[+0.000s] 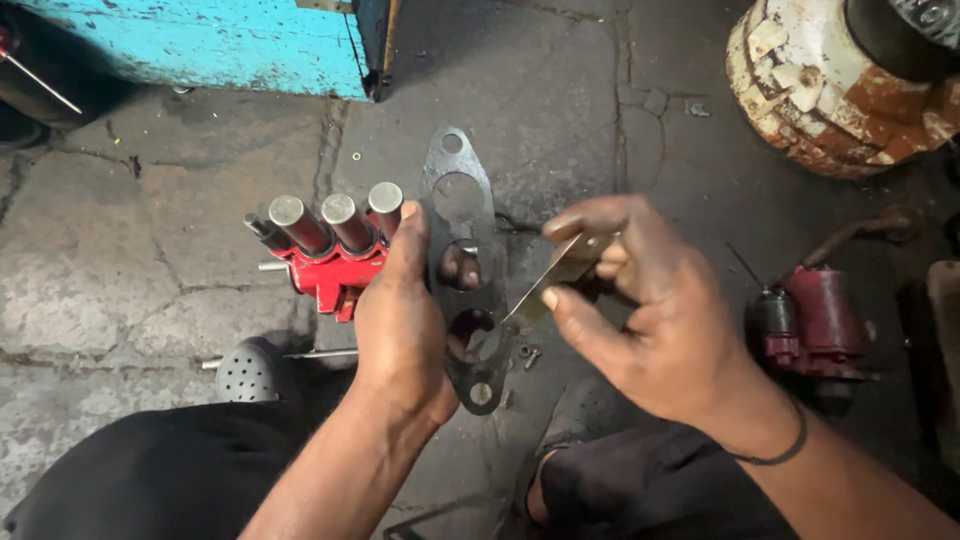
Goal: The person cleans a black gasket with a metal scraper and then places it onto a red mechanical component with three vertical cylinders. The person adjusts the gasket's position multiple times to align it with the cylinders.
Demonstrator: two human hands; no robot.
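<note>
My left hand holds a flat dark grey gasket upright, thumb on its left edge and fingers showing through its round holes. The gasket is long, with several large openings and a small hole at each end. My right hand pinches a thin metal blade between thumb and fingers. The blade's tip touches the gasket's right edge near a lower opening. Behind my left hand on the floor stands a red valve block with three steel cylinders sticking up.
Cracked concrete floor all around. A turquoise painted box sits top left, a rusty white drum top right, a red and black small motor part at right. A perforated metal cap and small nuts lie near my knees.
</note>
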